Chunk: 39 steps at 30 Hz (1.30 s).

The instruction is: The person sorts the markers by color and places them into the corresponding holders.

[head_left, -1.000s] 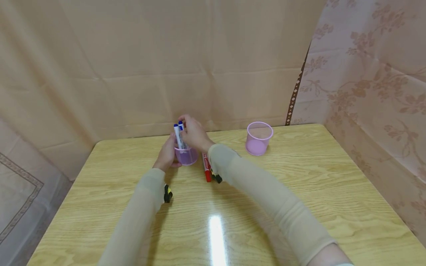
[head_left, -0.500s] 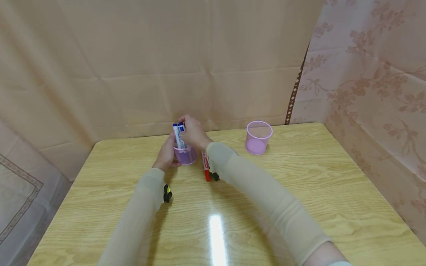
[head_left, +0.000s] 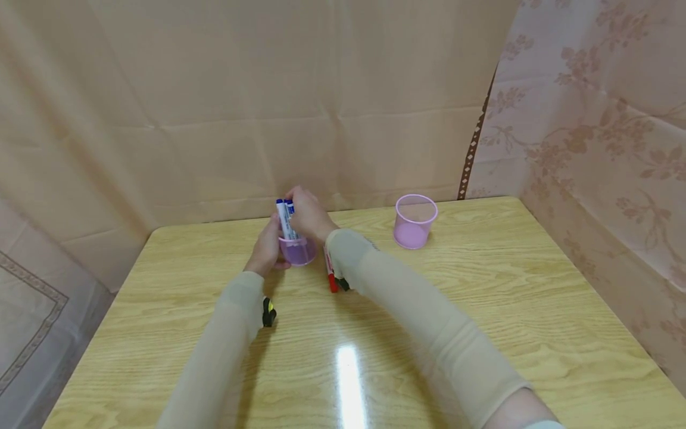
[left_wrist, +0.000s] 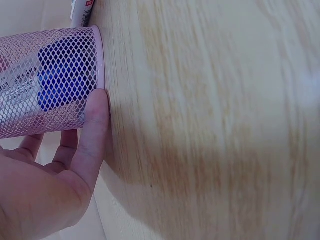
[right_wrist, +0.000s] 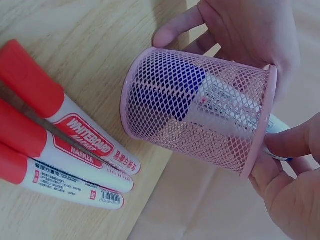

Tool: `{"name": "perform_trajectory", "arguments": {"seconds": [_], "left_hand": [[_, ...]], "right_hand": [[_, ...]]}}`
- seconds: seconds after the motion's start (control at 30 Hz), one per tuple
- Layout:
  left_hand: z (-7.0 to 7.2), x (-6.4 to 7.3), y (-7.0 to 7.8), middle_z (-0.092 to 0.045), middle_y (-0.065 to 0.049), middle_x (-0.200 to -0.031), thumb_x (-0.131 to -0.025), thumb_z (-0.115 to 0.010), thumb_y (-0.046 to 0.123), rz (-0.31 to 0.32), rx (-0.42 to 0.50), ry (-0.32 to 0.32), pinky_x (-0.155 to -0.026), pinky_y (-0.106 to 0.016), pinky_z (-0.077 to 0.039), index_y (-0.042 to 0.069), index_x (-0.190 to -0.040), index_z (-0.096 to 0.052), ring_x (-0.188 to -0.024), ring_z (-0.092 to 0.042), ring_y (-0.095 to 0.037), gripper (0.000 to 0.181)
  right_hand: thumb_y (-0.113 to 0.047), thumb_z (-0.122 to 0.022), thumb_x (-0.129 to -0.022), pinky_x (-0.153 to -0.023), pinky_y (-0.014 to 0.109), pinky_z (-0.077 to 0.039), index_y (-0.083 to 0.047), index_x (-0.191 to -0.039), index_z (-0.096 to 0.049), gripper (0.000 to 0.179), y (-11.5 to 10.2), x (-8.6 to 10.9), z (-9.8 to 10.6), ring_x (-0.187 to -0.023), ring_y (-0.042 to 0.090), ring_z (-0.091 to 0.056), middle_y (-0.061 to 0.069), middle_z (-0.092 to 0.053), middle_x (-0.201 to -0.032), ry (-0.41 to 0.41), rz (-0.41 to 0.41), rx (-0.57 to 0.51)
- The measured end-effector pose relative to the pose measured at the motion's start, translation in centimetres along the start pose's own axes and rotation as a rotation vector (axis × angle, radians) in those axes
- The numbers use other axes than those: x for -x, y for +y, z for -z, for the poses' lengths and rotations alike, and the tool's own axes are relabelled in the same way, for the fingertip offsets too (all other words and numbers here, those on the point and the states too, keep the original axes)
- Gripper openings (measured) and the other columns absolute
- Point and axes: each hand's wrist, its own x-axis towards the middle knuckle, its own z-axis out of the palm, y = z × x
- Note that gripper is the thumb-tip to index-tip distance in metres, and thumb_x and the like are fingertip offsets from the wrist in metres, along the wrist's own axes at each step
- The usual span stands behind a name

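A pink mesh pen cup (head_left: 298,252) stands upright near the table's back edge. My left hand (head_left: 265,249) holds it from the left, with the thumb (left_wrist: 92,132) low on its side by the base rim. Blue-and-white whiteboard markers (head_left: 284,220) stand in the cup, and blue caps show through the mesh at the bottom in both wrist views. My right hand (head_left: 312,215) is at the cup's top and pinches the upper end of a blue marker (right_wrist: 278,155). That marker's lower part is inside the cup; the fingers partly hide its top.
Several red-capped whiteboard markers (right_wrist: 95,132) lie side by side on the table just right of the cup, mostly under my right wrist in the head view. A second pink mesh cup (head_left: 412,234) stands farther right near the back edge. Curtains hang behind the table (head_left: 482,280).
My right hand has sunk slightly with the blue marker, whose cap now sits about level with the one beside it. The left hand keeps its hold on the cup.
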Motion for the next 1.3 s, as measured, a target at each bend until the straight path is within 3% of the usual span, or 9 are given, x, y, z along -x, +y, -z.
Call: {"name": "perform_trajectory", "arguments": {"seconds": [0.57, 0.97, 1.17, 1.3], "left_hand": [[-0.2, 0.1, -0.1, -0.054, -0.020, -0.128, -0.101, -0.009, 0.070, -0.007, 0.003, -0.012, -0.066, -0.042, -0.059, 0.008, -0.139, -0.050, -0.089, -0.061, -0.031, 0.083], [-0.1, 0.0, -0.2, -0.053, -0.018, -0.129, -0.102, -0.009, 0.068, -0.006, 0.016, -0.014, -0.066, -0.042, -0.058, 0.013, -0.142, -0.049, -0.088, -0.060, -0.029, 0.080], [-0.1, 0.3, 0.0, -0.052, -0.018, -0.128, -0.102, -0.008, 0.068, -0.004, 0.023, -0.014, -0.067, -0.042, -0.058, 0.015, -0.144, -0.049, -0.088, -0.060, -0.029, 0.078], [-0.2, 0.3, 0.1, -0.052, -0.017, -0.128, -0.100, -0.009, 0.071, -0.002, 0.015, -0.014, -0.066, -0.041, -0.059, 0.015, -0.145, -0.048, -0.090, -0.061, -0.030, 0.082]], "right_hand": [[0.011, -0.066, -0.086, -0.101, 0.033, -0.050, -0.004, -0.134, -0.057, 0.051, 0.1, 0.1, 0.1, -0.116, 0.022, -0.058, 0.010, -0.061, -0.129, 0.026, 0.004, 0.024], [0.009, -0.067, -0.085, -0.095, 0.032, -0.052, -0.007, -0.133, -0.058, 0.052, 0.5, 0.4, -0.2, -0.110, 0.021, -0.059, 0.007, -0.062, -0.125, 0.056, 0.058, 0.122], [0.007, -0.066, -0.085, -0.103, 0.035, -0.049, -0.008, -0.142, -0.054, 0.060, 1.1, 0.5, -0.7, -0.118, 0.024, -0.057, 0.009, -0.060, -0.131, 0.083, 0.101, 0.168], [0.001, -0.063, -0.090, -0.112, 0.038, -0.041, -0.005, -0.151, -0.045, 0.063, 1.8, 0.8, -1.2, -0.129, 0.028, -0.051, 0.013, -0.057, -0.139, 0.094, 0.160, 0.222]]}}
